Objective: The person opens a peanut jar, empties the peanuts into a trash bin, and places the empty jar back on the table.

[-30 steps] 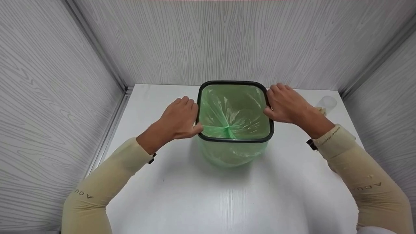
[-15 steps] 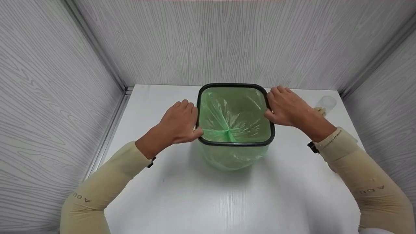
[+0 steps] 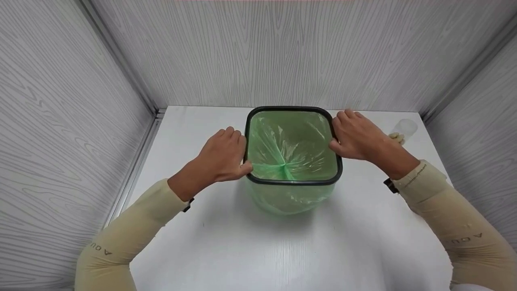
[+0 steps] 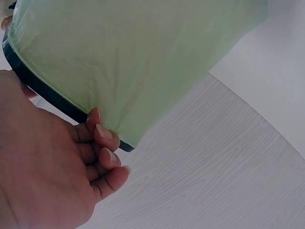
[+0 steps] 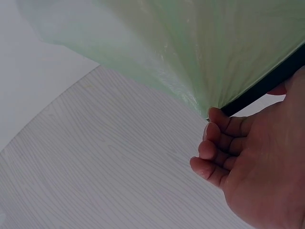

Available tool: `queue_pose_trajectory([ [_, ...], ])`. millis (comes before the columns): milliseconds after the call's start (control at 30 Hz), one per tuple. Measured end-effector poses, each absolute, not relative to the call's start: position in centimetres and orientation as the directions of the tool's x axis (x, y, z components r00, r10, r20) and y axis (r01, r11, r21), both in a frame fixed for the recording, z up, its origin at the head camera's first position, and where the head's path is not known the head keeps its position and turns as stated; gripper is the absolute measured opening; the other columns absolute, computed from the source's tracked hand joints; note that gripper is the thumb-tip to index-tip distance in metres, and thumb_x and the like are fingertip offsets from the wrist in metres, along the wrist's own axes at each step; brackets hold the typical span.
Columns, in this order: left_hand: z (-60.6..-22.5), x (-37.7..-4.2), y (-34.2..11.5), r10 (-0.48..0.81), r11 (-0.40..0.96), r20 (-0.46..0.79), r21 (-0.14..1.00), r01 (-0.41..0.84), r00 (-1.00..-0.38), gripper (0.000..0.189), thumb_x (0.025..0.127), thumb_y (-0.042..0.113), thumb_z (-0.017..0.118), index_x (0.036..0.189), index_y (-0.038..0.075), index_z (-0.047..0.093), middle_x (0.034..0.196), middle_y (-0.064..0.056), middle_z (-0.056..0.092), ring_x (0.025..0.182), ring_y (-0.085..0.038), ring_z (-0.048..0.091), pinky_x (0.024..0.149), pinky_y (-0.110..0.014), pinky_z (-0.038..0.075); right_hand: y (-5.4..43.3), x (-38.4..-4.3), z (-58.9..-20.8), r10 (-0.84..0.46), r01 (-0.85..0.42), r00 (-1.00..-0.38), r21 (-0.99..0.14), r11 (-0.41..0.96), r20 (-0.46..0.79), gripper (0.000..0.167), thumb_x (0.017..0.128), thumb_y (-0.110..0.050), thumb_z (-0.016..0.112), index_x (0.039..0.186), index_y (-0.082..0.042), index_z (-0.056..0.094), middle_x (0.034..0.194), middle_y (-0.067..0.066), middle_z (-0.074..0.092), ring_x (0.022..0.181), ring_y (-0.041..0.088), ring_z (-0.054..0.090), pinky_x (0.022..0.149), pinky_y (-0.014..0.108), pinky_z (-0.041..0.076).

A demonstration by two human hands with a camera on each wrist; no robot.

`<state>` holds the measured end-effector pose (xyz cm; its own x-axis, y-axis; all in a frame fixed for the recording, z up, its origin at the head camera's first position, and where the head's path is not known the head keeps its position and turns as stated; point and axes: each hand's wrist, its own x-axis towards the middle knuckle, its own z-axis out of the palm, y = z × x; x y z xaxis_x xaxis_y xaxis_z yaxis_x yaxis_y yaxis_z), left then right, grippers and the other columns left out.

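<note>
A squarish trash can with a black rim [image 3: 297,182] stands in the middle of the head view. A thin green trash bag [image 3: 307,141] lines it and hangs over its outside, with creases gathered at a bunched spot inside. My left hand [image 3: 224,155] grips the rim on the left side, thumb on top. On the opposite side my right hand [image 3: 355,135] holds the rim the same way. From below, the left wrist view has curled fingertips [image 4: 108,136] at the black rim against the bag. Similar curled fingertips [image 5: 214,129] meet the rim in the right wrist view.
A clear plastic cup [image 3: 406,128] lies behind my right wrist, with several small pale pieces [image 3: 397,138] at its mouth. The white table [image 3: 258,258] is bounded by wood-grain panels [image 3: 282,52] at the back and both sides.
The rim and both hands have come slightly down in the head view, toward me. Both hands keep their hold on the rim.
</note>
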<state>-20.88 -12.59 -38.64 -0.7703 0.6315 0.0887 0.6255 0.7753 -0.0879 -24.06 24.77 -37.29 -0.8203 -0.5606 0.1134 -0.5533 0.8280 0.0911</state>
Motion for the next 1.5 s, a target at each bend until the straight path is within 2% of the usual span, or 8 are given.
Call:
queue_pose_trajectory([
  [200, -38.6, -20.7, -12.6, 0.624, 0.781, 0.09, -0.088, 0.618, -0.776, 0.045, 0.094, 0.042, 0.042, 0.096, 0.0, 0.056, 0.093, -0.015, 0.055, 0.088, -0.029, 0.045, 0.084, -0.042, 0.041, 24.7, -24.0, -37.1, -0.555, -0.547, -0.824, 0.096, 0.832, 0.115, 0.037, 0.087, -0.029, 0.045, 0.091, 0.006, 0.055, 0.09, 0.02, 0.055, 0.085, 0.035, 0.047, 0.081, 0.05, 0.043],
  [433, -38.8, -20.2, -12.9, 0.605, 0.796, 0.084, -0.081, 0.599, -0.792, 0.041, 0.094, 0.042, 0.044, 0.093, 0.002, 0.055, 0.091, -0.014, 0.054, 0.085, -0.027, 0.043, 0.084, -0.042, 0.042, 24.3, -24.1, -37.4, -0.569, -0.561, -0.814, 0.096, 0.822, 0.115, 0.031, 0.086, -0.027, 0.044, 0.085, 0.003, 0.053, 0.085, 0.017, 0.051, 0.08, 0.033, 0.044, 0.078, 0.048, 0.042],
  [567, -38.9, -20.1, -13.0, 0.594, 0.805, 0.077, -0.062, 0.591, -0.801, 0.042, 0.094, 0.043, 0.045, 0.094, 0.002, 0.056, 0.091, -0.013, 0.055, 0.087, -0.028, 0.045, 0.085, -0.042, 0.043, 24.2, -24.3, -37.5, -0.569, -0.563, -0.814, 0.086, 0.822, 0.112, 0.033, 0.087, -0.028, 0.045, 0.088, 0.004, 0.054, 0.087, 0.017, 0.053, 0.081, 0.033, 0.045, 0.079, 0.049, 0.043],
  [733, -38.9, -20.1, -13.0, 0.594, 0.805, 0.082, -0.054, 0.591, -0.801, 0.049, 0.095, 0.05, 0.046, 0.096, 0.002, 0.057, 0.093, -0.014, 0.057, 0.089, -0.029, 0.047, 0.085, -0.042, 0.044, 24.6, -24.1, -37.6, -0.557, -0.553, -0.824, 0.065, 0.831, 0.107, 0.037, 0.09, -0.03, 0.045, 0.094, 0.005, 0.056, 0.091, 0.018, 0.055, 0.085, 0.034, 0.048, 0.082, 0.051, 0.044],
  [900, -38.9, -20.2, -12.9, 0.598, 0.801, 0.076, -0.053, 0.596, -0.798, 0.063, 0.098, 0.057, 0.043, 0.106, -0.003, 0.061, 0.098, -0.016, 0.059, 0.092, -0.03, 0.049, 0.09, -0.044, 0.045, 25.2, -23.9, -37.8, -0.555, -0.552, -0.824, 0.054, 0.832, 0.114, 0.039, 0.093, -0.032, 0.046, 0.094, 0.005, 0.056, 0.091, 0.018, 0.055, 0.087, 0.035, 0.049, 0.084, 0.052, 0.046],
  [1100, -39.1, -20.1, -12.6, 0.609, 0.793, 0.094, -0.051, 0.607, -0.788, 0.07, 0.1, 0.062, 0.04, 0.109, -0.004, 0.062, 0.098, -0.016, 0.061, 0.094, -0.031, 0.051, 0.093, -0.044, 0.046, 25.9, -23.6, -37.7, -0.533, -0.535, -0.842, -0.007, 0.845, 0.082, 0.048, 0.098, -0.038, 0.049, 0.107, 0.007, 0.06, 0.099, 0.019, 0.06, 0.094, 0.035, 0.052, 0.088, 0.052, 0.045],
  [1367, -39.0, -19.8, -12.6, 0.599, 0.8, 0.096, -0.054, 0.597, -0.795, 0.07, 0.101, 0.061, 0.039, 0.111, -0.004, 0.062, 0.101, -0.016, 0.061, 0.097, -0.031, 0.052, 0.095, -0.044, 0.046, 27.2, -23.1, -37.3, -0.509, -0.513, -0.859, -0.113, 0.851, 0.063, 0.062, 0.103, -0.051, 0.05, 0.127, 0.006, 0.059, 0.124, 0.022, 0.062, 0.118, 0.041, 0.056, 0.103, 0.057, 0.043],
  [1500, -39.1, -19.7, -12.6, 0.595, 0.803, 0.106, -0.063, 0.592, -0.796, 0.069, 0.101, 0.061, 0.039, 0.111, -0.003, 0.062, 0.101, -0.015, 0.061, 0.097, -0.031, 0.052, 0.094, -0.044, 0.045, 28.1, -22.8, -37.2, -0.488, -0.494, -0.87, -0.14, 0.858, 0.076, 0.062, 0.103, -0.052, 0.052, 0.13, 0.004, 0.058, 0.125, 0.022, 0.061, 0.117, 0.041, 0.056, 0.104, 0.058, 0.043],
])
